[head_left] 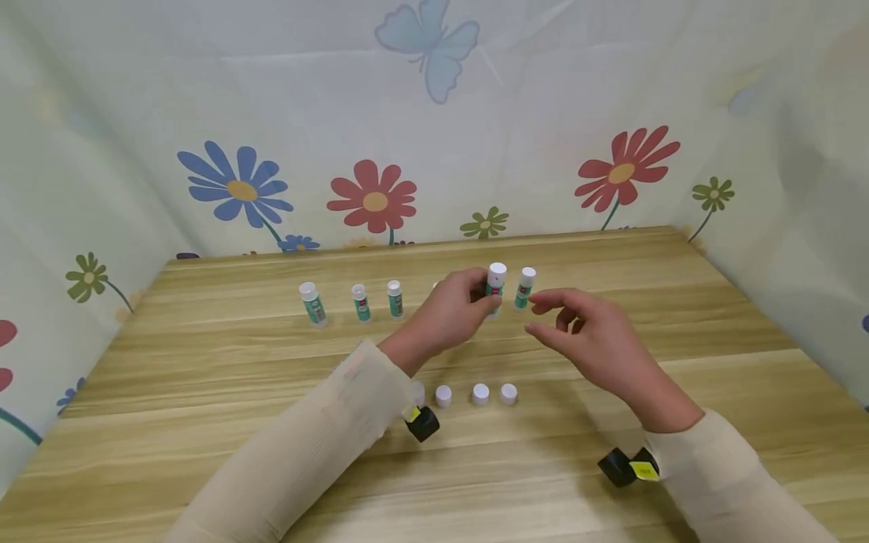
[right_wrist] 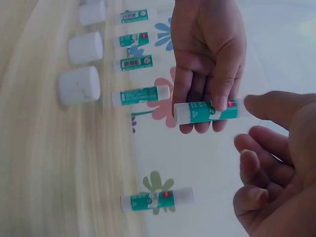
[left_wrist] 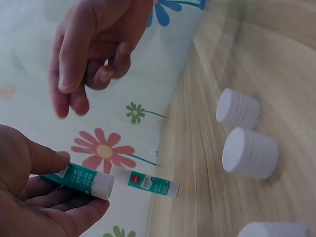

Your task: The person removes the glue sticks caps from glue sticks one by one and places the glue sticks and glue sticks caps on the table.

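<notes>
My left hand (head_left: 448, 315) grips a glue stick (head_left: 494, 289) with a green label, thumb across the label and fingers behind. It is held upright above the table in the head view. To its right, my right hand (head_left: 600, 339) is half spread with nothing between thumb and fingers. In the right wrist view its thumb tip overlaps the white top end of the held glue stick (right_wrist: 200, 113). Another glue stick (head_left: 524, 292) stands upright just beyond the right fingertips; the left wrist view shows it behind the held one.
Farther left, several glue sticks stand in a row, including a wide one (head_left: 314, 308) and a slim one (head_left: 396, 302); another is mostly hidden behind the left hand. Several white caps (head_left: 480, 394) lie in front on the wooden table (head_left: 529, 483). A flowered curtain (head_left: 299, 98) hangs behind.
</notes>
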The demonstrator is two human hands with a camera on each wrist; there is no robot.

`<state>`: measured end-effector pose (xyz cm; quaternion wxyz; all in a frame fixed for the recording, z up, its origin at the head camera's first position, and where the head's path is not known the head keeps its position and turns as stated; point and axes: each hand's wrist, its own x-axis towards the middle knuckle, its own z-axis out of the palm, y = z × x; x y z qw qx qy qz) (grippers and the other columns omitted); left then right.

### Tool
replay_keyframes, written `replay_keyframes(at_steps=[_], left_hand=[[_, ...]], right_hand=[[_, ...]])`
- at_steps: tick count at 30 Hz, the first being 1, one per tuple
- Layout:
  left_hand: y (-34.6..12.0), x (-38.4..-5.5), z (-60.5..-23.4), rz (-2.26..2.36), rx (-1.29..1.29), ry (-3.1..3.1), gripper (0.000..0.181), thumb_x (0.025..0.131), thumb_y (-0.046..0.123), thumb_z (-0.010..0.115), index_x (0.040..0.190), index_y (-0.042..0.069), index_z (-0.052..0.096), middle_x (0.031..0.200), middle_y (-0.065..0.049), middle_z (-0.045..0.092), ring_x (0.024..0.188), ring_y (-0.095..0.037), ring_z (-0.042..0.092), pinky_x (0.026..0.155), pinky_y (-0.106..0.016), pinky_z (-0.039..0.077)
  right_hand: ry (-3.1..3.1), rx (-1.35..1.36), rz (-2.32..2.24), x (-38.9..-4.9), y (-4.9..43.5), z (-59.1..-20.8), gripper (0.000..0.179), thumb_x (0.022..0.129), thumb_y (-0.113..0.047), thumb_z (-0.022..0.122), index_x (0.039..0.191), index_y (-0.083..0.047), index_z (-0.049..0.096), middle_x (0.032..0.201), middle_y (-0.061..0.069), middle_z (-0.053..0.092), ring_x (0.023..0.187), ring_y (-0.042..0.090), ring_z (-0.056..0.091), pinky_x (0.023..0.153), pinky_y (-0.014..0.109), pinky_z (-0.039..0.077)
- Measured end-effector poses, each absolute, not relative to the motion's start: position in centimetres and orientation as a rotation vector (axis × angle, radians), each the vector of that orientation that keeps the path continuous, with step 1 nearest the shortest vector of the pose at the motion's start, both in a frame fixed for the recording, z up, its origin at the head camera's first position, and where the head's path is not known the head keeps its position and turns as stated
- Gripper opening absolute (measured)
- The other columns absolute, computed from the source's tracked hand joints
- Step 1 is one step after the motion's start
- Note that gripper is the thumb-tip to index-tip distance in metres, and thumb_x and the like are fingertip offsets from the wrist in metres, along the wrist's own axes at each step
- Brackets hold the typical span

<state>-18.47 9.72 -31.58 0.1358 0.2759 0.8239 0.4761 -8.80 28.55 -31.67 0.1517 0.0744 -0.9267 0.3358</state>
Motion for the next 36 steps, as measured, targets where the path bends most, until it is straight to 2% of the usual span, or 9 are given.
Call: replay_keyframes(at_steps=[3,8,18,23,30,36], left_hand=[[9.3,-17.7,-31.4,1.382,0.823,2.363,0.019,0.099,0.022,0.056,0.115,0.012,0.059,0.106,0.0,0.063,0.094,-0.016,0.06,0.083,-0.029,0.053],[8.5,-16.5,-31.5,1.408,0.886,2.319,0.026,0.099,0.021,0.057,0.123,0.013,0.058,0.111,0.0,0.064,0.096,-0.013,0.06,0.085,-0.028,0.053],[7.5,-14.6,-32.8,1.495,0.989,2.273,0.021,0.097,0.025,0.06,0.117,0.018,0.059,0.105,0.005,0.064,0.092,-0.011,0.061,0.082,-0.024,0.053],[7.8,-14.2,-33.3,1.55,1.009,2.246,0.02,0.095,0.022,0.063,0.114,0.018,0.06,0.108,0.005,0.065,0.095,-0.008,0.062,0.085,-0.021,0.053],[8.2,-14.0,-34.0,1.581,1.054,2.253,0.021,0.094,0.023,0.065,0.113,0.015,0.061,0.11,0.004,0.067,0.098,-0.005,0.064,0.087,-0.019,0.052],[8.0,-14.2,-34.4,1.601,1.091,2.18,0.024,0.094,0.025,0.064,0.117,0.017,0.063,0.11,0.005,0.067,0.098,-0.004,0.064,0.088,-0.02,0.053]], right_hand=[[-2.589,0.204,0.975,-9.0,28.2,-31.6,0.03,0.088,-0.027,0.072,0.114,-0.015,0.066,0.1,0.0,0.069,0.072,0.012,0.052,0.062,0.02,0.046],[-2.51,0.2,1.012,-9.2,27.5,-31.4,0.028,0.087,-0.027,0.074,0.112,-0.016,0.068,0.094,-0.002,0.069,0.069,0.011,0.051,0.058,0.018,0.045],[-2.444,0.245,1.156,-9.2,25.9,-31.7,0.026,0.086,-0.024,0.075,0.11,-0.016,0.069,0.091,-0.003,0.066,0.068,0.012,0.05,0.058,0.02,0.044],[-2.42,0.244,1.208,-9.0,25.5,-32.0,0.024,0.084,-0.022,0.076,0.107,-0.016,0.068,0.088,-0.001,0.063,0.067,0.014,0.049,0.056,0.021,0.042],[-2.404,0.242,1.194,-8.7,25.2,-32.1,0.021,0.083,-0.019,0.077,0.101,-0.014,0.068,0.075,0.001,0.057,0.062,0.014,0.046,0.053,0.022,0.039],[-2.373,0.277,1.214,-8.5,25.2,-32.3,0.018,0.084,-0.015,0.076,0.102,-0.015,0.07,0.07,0.0,0.055,0.06,0.013,0.046,0.052,0.022,0.04]])
